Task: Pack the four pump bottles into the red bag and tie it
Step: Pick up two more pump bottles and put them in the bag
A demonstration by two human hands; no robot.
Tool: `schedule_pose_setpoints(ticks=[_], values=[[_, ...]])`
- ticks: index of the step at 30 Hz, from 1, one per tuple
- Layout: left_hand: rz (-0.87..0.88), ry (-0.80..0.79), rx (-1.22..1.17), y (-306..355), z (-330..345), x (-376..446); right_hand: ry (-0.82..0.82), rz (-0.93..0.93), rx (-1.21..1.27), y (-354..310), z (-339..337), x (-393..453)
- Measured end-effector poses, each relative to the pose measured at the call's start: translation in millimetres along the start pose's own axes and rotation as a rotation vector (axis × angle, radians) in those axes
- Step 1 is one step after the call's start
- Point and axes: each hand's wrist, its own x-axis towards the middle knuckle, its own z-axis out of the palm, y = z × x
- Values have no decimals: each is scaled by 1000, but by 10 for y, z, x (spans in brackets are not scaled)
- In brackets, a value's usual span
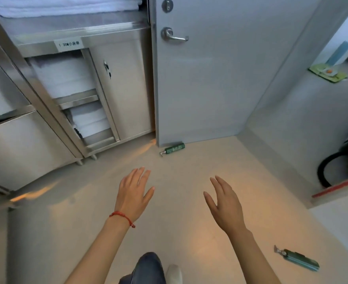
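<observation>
- On the beige floor [179, 212], two green pump bottles are seen lying on their sides, well apart from each other.
- One pump bottle [174, 149] is laid at the foot of the grey door [220, 78], touching or just beside its lower edge, with the pump head pointed left.
- The other pump bottle [299, 260] is laid at the lower right, near the right forearm, with its pump head pointed up and left.
- The left hand [135, 193] is held out above the floor, palm down, fingers spread wide, nothing grasped; a red string bracelet [122, 216] is worn at the wrist.
- The right hand [224, 198] is held out likewise, opened wide and empty, thumb turned inward.
- Both hands are kept apart from either bottle, with the bottle by the door lying beyond and between them.
- A steel cabinet [119, 83] with folded white linen [64, 76] on its shelves is placed left of the door.
- A knee in blue denim [148, 267] is seen at the bottom edge.
</observation>
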Motion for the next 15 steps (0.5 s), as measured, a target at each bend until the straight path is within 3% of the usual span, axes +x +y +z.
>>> schedule_pose_setpoints(ticks=[15], values=[[-153, -57, -7, -262, 289, 2798, -164, -52, -32, 330, 203, 3013]])
